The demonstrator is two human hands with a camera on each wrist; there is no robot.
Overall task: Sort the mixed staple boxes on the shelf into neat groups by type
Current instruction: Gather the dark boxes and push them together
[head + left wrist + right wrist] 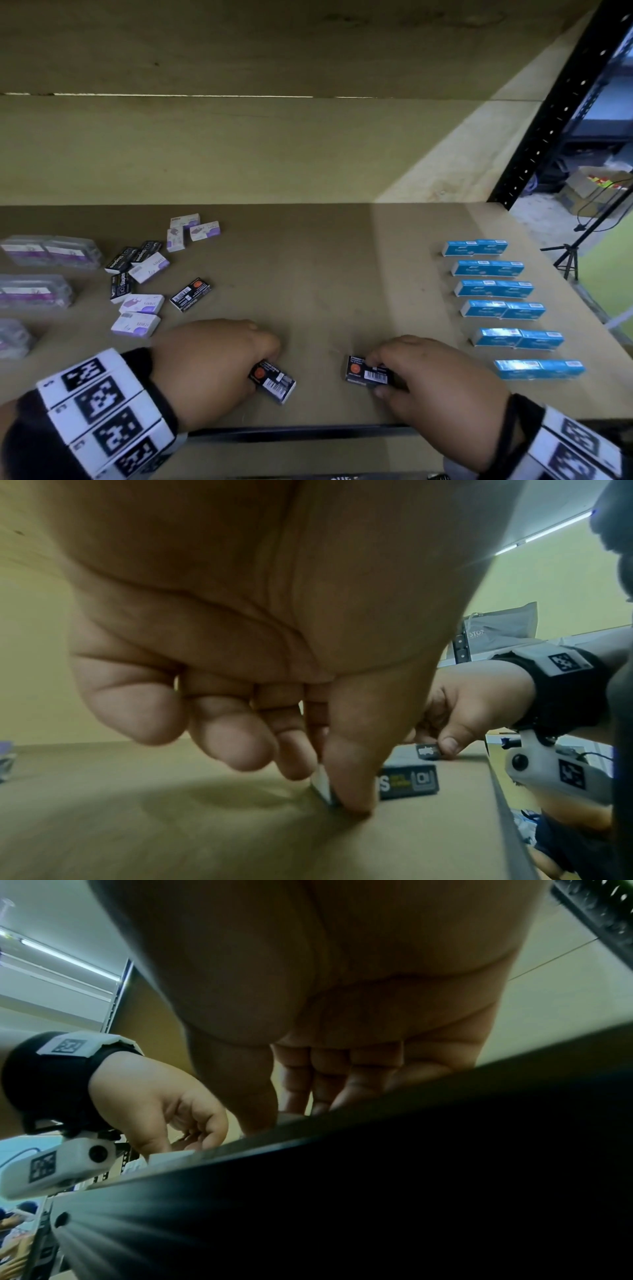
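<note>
Left hand (209, 368) pinches a black staple box (274, 380) lying flat on the shelf (325, 274) near the front edge; thumb (352, 772) on the near side, the other fingers (232, 737) curled on the far side, close together. Right hand (431, 380) pinches a second black box (368, 373), thumb at the near edge, fingers over the top; box sits on the shelf or just off it, cannot tell. The two boxes lie apart, a gap of bare shelf between them.

Beyond and right of the right fingers: blue boxes (496, 287) in six neat paired rows running front to back. Beyond and left of the left fingers: a mixed clutter of white-and-purple boxes (140, 305) and more black boxes (121, 287), one black box (191, 294) lying alone closest to the left fingers. Further left: clear plastic packs (51, 253) with purple labels, near the shelf's left side.

Right wrist view is mostly blocked by the dark shelf edge (411, 1177); fingertips hidden there.
</note>
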